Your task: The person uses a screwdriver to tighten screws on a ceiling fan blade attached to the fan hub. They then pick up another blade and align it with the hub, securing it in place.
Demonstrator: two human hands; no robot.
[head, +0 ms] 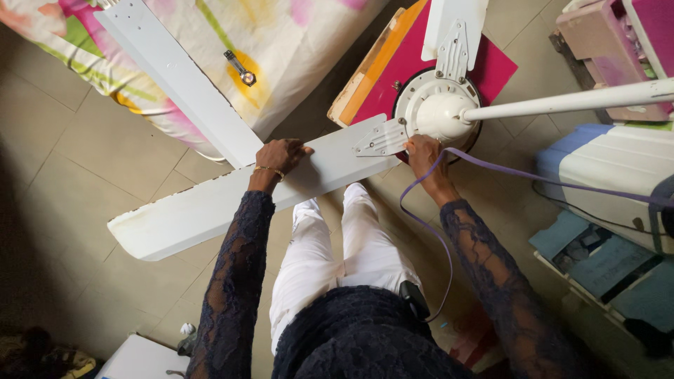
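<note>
A white ceiling fan lies across a pink board, its round motor hub (439,107) in the upper middle. One long white blade (203,207) reaches down to the left from the hub. My left hand (279,156) grips that blade's upper edge, a thin bracelet on the wrist. My right hand (423,154) presses against the hub's lower left side, by the blade's metal bracket (381,140); what its fingers hold is hidden. A purple cord (491,170) loops over my right wrist and runs off right.
A second blade (184,81) lies over a flowered bedsheet (288,42) with a small metal tool (240,69) on it. The fan's white rod (576,100) points right. Boxes and a blue-white appliance (618,175) crowd the right side. Tiled floor (77,168) spreads left.
</note>
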